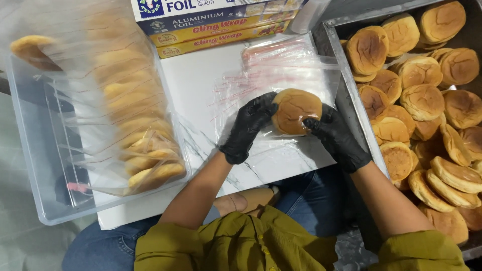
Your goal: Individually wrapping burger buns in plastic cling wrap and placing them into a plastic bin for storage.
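Note:
Both my hands wear black gloves and grip one round brown bun (pixel 295 110) from either side. My left hand (pixel 248 125) holds its left edge, my right hand (pixel 334 135) its right and lower edge. The bun sits at the mouth of a clear plastic bag (pixel 271 150) that lies flat on the white board (pixel 196 90). Whether the bun is partly inside the bag is unclear. A stack of more clear bags with red seal strips (pixel 281 65) lies just beyond the bun.
A metal tray (pixel 346 95) on the right is full of loose buns (pixel 422 100). On the left, a clear plastic bin (pixel 30 150) holds a row of bagged buns (pixel 135 135). Boxes of foil and wrap (pixel 216 25) lie at the far edge.

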